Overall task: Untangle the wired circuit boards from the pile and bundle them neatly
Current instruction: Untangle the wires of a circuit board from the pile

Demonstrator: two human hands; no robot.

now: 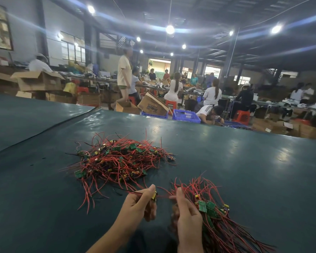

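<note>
1. A busy workshop hall is stretching out behind a wide table (pixel 235 152) covered in dark green sheeting, with people sitting at benches far beyond it.
2. The pile (pixel 120 159) of wired circuit boards is lying on the sheeting: small green boards knotted among thin red and black leads.
3. Just nearer the person than the pile, the left hand (pixel 140 203) is pinching one wired board (pixel 154 195) between thumb and fingers. A red lead is running from it back toward the pile's near edge.
4. Right of the pile and nearer the person, the right hand (pixel 186 212) is gripping the bundle (pixel 212 210), fingers curled round the board end while the leads are fanning out loosely.
5. The boards are looking light, and the leads soft, springy and prone to snagging on each other. The joints are probably fragile, so taking hold at a board's edge, or on a lead close to its board, and easing it free seems wiser than jerking.
6. Open sheeting is lying right of the pile and in front of it, giving room for drawing leads out straight. A seam (pixel 44 130) is crossing the sheeting left of the pile.
7. The table's far edge is sitting well beyond the pile, with a blue basket (pixel 186 115) and a cardboard box (pixel 151 105) on the floor past it.
</note>
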